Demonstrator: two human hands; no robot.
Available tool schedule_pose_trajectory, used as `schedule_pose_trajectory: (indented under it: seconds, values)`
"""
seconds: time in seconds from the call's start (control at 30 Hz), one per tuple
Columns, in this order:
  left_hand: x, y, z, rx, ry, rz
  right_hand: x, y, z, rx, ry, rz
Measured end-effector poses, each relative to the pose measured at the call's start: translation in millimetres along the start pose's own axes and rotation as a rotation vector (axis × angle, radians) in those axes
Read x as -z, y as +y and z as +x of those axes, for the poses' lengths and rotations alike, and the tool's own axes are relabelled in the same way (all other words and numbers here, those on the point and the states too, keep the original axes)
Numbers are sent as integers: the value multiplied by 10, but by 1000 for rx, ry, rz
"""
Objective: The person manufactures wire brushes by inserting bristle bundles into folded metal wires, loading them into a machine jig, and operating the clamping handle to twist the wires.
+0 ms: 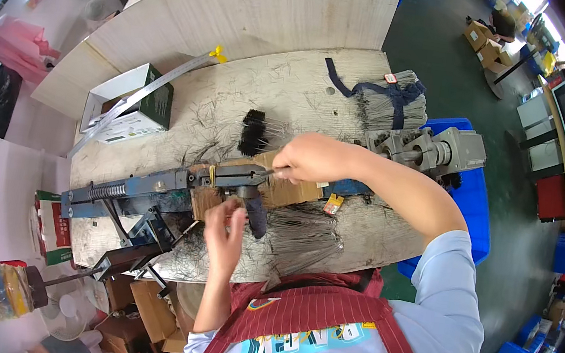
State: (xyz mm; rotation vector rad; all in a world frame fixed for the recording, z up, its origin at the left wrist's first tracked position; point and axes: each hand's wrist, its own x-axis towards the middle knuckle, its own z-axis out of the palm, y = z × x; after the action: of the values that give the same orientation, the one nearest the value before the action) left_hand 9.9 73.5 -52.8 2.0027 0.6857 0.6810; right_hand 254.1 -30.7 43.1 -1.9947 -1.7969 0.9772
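Note:
My right hand [304, 158] is closed in a pinch on a thin metal rod [276, 171], whose far end meets the jaw of a long blue metal bench machine [155, 182]. My left hand [224, 233] is raised beside a wooden block [205, 202] on the machine. Its thumb and fingers look apart, slightly blurred, with no held thing showing. Just right of it a dark cloth-wrapped handle [256, 217] hangs down from the jaw. Beyond the machine lies a bundle of black-bristled wire brushes [254, 134]. Loose thin wires [303, 239] lie at the near side.
A grey motor unit [458, 154] is at the table's right end, by a blue bin [479, 215]. A cloth-tied wire bundle [382, 108] lies at the back right. An open carton [152, 118] and a long metal ruler [144, 92] occupy the left. Cardboard [301, 194] lies under my right hand.

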Motion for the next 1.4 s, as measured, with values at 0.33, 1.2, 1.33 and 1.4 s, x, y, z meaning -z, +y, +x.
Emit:
schedule_pose_trajectory:
  seconds: [0.33, 1.2, 1.33, 1.4]
  values:
    - [-413, 84, -110, 335, -330, -605, -398, -5, 35, 202, 339, -577]
    - [74, 722, 77, 603, -740, -452, -155, -107, 116, -96, 84, -123]
    - [-537, 474, -215, 697, -514, -631, -447, -93, -39, 76, 537, -360]
    - [-650, 426, -358, 633, -359, -547, -533, -352, -273, 157, 653, -609]
